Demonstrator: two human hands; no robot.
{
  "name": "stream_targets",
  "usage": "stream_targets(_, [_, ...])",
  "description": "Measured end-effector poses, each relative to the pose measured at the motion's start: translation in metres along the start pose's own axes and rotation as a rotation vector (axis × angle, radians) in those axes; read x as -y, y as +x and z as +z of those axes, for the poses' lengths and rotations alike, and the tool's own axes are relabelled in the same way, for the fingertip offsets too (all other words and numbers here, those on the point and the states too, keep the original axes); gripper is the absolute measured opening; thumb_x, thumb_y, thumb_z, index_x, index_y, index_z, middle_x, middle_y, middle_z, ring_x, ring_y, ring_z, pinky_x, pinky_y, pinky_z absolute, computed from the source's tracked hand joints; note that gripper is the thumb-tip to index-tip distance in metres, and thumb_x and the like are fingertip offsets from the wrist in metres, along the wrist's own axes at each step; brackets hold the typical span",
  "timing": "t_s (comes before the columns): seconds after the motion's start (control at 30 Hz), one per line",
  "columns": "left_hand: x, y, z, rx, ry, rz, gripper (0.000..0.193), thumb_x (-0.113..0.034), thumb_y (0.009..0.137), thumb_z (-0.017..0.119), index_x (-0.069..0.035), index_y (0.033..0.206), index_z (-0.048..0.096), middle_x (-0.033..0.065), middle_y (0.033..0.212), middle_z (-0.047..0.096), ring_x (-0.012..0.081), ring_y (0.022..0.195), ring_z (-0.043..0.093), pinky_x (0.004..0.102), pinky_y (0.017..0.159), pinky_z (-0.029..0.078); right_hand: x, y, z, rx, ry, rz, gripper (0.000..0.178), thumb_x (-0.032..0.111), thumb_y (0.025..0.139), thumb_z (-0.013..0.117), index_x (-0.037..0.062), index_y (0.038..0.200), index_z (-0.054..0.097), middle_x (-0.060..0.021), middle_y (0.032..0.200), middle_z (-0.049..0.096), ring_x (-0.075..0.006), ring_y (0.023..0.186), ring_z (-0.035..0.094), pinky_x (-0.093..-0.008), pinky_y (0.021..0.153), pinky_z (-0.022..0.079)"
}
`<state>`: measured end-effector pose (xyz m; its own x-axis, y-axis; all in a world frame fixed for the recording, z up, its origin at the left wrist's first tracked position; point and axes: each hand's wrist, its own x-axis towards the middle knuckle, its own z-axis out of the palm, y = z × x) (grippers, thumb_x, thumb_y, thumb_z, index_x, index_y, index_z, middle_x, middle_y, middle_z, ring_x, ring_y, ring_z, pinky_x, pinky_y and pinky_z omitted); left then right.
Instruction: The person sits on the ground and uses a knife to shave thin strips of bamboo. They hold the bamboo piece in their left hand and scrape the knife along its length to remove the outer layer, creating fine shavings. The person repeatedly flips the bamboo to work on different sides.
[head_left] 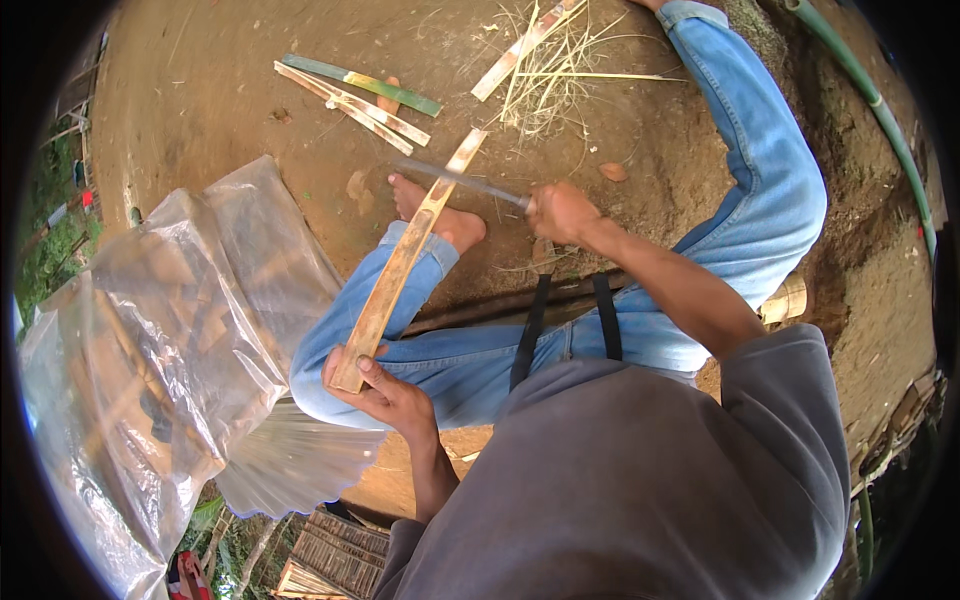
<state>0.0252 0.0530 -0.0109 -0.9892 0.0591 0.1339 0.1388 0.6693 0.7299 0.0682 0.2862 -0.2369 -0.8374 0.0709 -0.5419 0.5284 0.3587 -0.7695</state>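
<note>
My left hand [395, 400] is closed round the near end of a long split bamboo strip [402, 265], the thumb lying on its pale face. The strip slants away from me across my left leg, its far end over the ground. In my right hand [562, 214] is a knife [492, 190], its handle hidden by the closed fingers. The narrow blade points left and crosses the strip close to its far end. Whether the edge touches the bamboo I cannot tell.
Split bamboo pieces [365, 112], one of them green, lie on the dirt ahead. Thin shavings [555, 85] are heaped beside another strip [520, 55] further right. Clear plastic sheeting [180, 330] covers things at my left. A green bamboo pole [862, 80] curves along the right edge.
</note>
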Motion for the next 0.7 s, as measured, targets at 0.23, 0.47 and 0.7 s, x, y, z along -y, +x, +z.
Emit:
stream_targets(0.23, [-0.005, 0.004, 0.003, -0.034, 0.033, -0.002, 0.045, -0.036, 0.105, 0.043, 0.002, 0.129, 0.036, 0.015, 0.109, 0.054, 0.0213, 0.089, 0.056, 0.0364, 0.088, 0.041, 0.0, -0.004, 0.002, -0.002, 0.022, 0.081, 0.024, 0.014, 0.082, 0.057, 0.0028, 0.099, 0.069, -0.0225, 0.074, 0.068, -0.037, 0.063, 0.067, -0.048, 0.068, 0.056])
stream_targets(0.47, [-0.006, 0.005, 0.0, -0.01, 0.054, -0.008, 0.043, -0.031, 0.105, 0.046, 0.003, 0.126, 0.032, 0.0167, 0.111, 0.049, 0.0226, 0.092, 0.054, 0.0352, 0.085, 0.043, 0.008, -0.008, 0.018, -0.108, 0.044, 0.019, 0.024, 0.013, 0.081, 0.058, 0.0032, 0.1, 0.068, -0.0224, 0.073, 0.067, -0.0365, 0.064, 0.067, -0.047, 0.068, 0.056])
stream_targets(0.7, [0.001, 0.005, -0.006, -0.006, 0.08, -0.021, 0.044, -0.031, 0.105, 0.044, 0.006, 0.128, 0.034, 0.0174, 0.121, 0.043, 0.0244, 0.094, 0.055, 0.0355, 0.082, 0.047, 0.0, -0.005, 0.016, -0.046, -0.006, -0.045, 0.019, 0.014, 0.08, 0.057, 0.004, 0.093, 0.067, -0.023, 0.076, 0.067, -0.0394, 0.071, 0.067, -0.0484, 0.07, 0.054])
